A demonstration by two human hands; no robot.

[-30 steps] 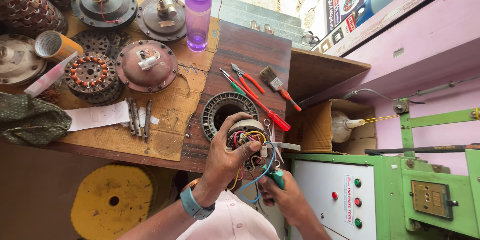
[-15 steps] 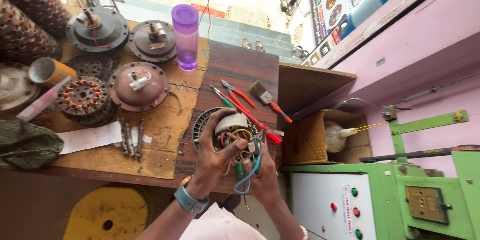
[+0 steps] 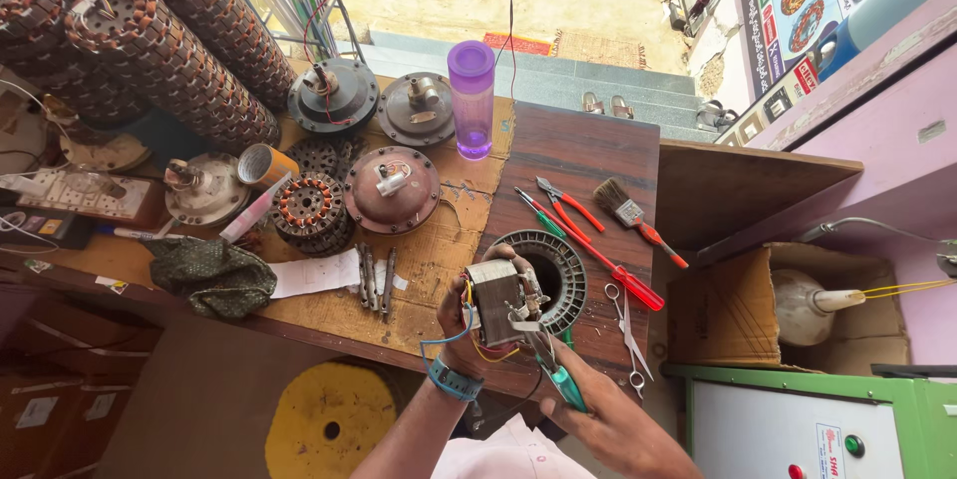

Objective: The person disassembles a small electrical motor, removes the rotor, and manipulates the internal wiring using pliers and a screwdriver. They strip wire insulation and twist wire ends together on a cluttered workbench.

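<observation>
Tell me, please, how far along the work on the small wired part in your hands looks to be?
Already done: the wired block is off the bench, above the ring-shaped stator. In hand: the left hand holds it while the right hand works green-handled pliers at its underside. Left: loose coloured wires hang free, and the rotor covers lie apart.
</observation>
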